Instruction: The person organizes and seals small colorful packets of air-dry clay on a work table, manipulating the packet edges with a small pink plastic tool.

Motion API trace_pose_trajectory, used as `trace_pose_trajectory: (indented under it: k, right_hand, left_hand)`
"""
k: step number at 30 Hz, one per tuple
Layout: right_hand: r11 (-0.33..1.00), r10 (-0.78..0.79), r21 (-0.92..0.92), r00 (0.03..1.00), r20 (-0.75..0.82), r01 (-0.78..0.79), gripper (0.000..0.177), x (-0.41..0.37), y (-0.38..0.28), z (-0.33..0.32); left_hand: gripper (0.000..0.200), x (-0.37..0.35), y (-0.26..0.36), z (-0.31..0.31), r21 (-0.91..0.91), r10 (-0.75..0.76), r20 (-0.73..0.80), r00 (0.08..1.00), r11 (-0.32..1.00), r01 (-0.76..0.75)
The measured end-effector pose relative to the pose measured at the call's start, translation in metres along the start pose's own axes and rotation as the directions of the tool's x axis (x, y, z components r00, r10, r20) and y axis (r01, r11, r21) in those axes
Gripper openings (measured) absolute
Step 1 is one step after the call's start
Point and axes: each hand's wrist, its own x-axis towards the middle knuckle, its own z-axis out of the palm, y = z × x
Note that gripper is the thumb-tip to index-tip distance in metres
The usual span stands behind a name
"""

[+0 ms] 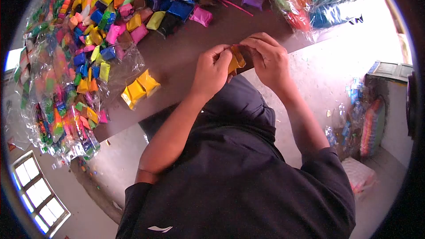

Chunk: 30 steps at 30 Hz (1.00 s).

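Observation:
My left hand [212,71] is closed around a small yellow packet [237,60] with a shiny wrapper, held just over the table's near edge. My right hand [267,60] is beside it with bent fingers, pinching at the packet's upper end. A thin pink strip [237,45] shows between the fingertips of both hands; how it runs is mostly hidden. To the left of my hands, two joined yellow packets [141,88] lie on the brown table [177,57].
A heap of small coloured packets [128,13] covers the table's far and left side, partly in clear bags [48,88]. Larger plastic bags [323,4] lie at the far right. Loose pink strips [237,6] rest near the heap. Plastic bottles [354,110] stand on the floor at right.

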Motion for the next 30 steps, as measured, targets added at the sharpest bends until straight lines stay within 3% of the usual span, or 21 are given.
trace_pose_trajectory:
  k: [7,9,15,19,24,26,30]
  right_hand:
    - [0.992,-0.064,-0.099,0.994,0.084,0.073,0.027,0.000,0.007,-0.006]
    - [0.986,-0.083,-0.133,0.991,0.105,0.096,0.029,0.001,0.009,-0.009]
    - [0.963,-0.167,-0.177,0.964,0.208,0.205,0.034,0.001,0.013,-0.021]
    - [0.924,-0.216,-0.249,0.932,0.291,0.291,0.032,-0.001,0.014,-0.026]
    - [0.885,-0.226,-0.307,0.900,0.372,0.349,0.027,-0.004,0.014,-0.034]
    - [0.865,-0.203,-0.317,0.850,0.487,0.389,0.026,-0.003,0.014,-0.043]
    - [0.884,-0.183,-0.317,0.880,0.439,0.343,0.019,-0.010,0.012,-0.050]
  left_hand:
    - [0.025,0.000,-0.001,0.002,0.060,0.005,0.022,1.000,0.998,-0.007]
    - [0.024,0.000,-0.001,0.003,0.089,0.075,0.014,0.997,0.993,-0.076]
    - [0.023,0.001,-0.006,0.001,0.051,0.006,0.045,0.999,0.999,-0.008]
    - [0.024,0.001,-0.006,0.002,0.130,-0.013,0.092,0.996,0.991,0.000]
    - [0.026,0.002,-0.005,0.005,0.090,0.002,0.054,0.999,0.996,-0.007]
    - [0.026,0.003,-0.008,0.005,0.040,-0.013,0.010,1.000,0.999,0.013]
    - [0.024,0.002,-0.001,0.007,0.024,0.016,0.009,1.000,1.000,-0.016]
